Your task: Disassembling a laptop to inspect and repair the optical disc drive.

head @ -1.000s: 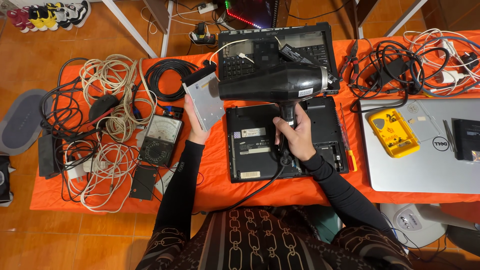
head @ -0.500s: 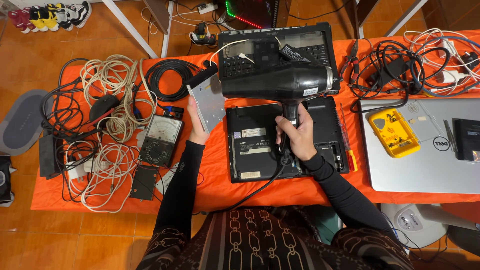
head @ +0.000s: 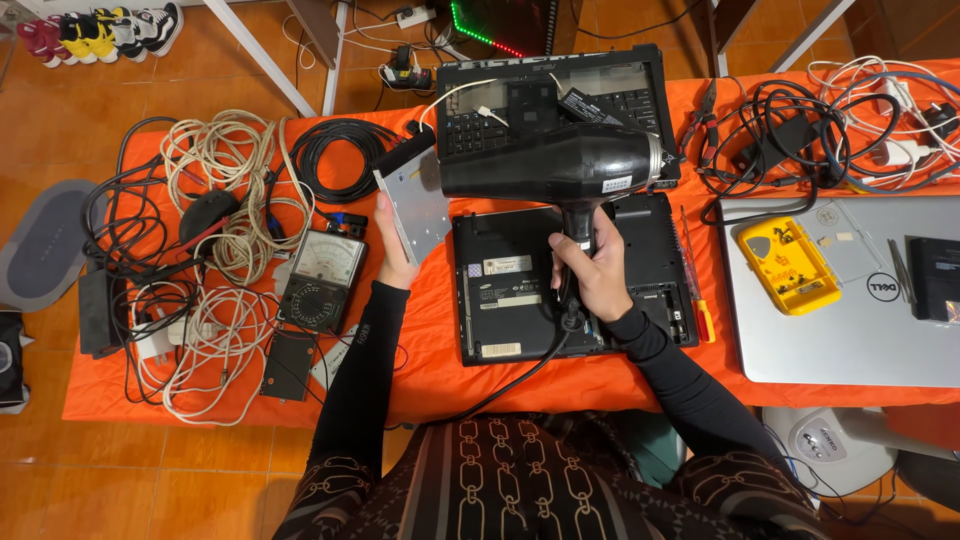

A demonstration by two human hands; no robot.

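My right hand point(head: 592, 270) grips the handle of a black hair dryer point(head: 550, 162), its nozzle pointing left. My left hand point(head: 392, 262) holds a flat grey optical drive point(head: 412, 205) tilted up on edge, right in front of the nozzle. Under the dryer lies a black laptop point(head: 520, 290) turned bottom-up on the orange tablecloth point(head: 600, 380). The dryer's black cord point(head: 520, 375) runs from the handle down over the table's front edge.
A black laptop keyboard frame point(head: 480, 110) lies behind the dryer. Coiled cables point(head: 230, 190) and an analogue multimeter point(head: 322, 282) lie at left. At right are a silver laptop point(head: 850, 300), a yellow case point(head: 786, 264), a screwdriver point(head: 698, 290) and more tangled cables point(head: 800, 140).
The dryer has shifted slightly, and my left hand has tilted the optical drive a little more upright in front of the nozzle. My right hand keeps its grip.
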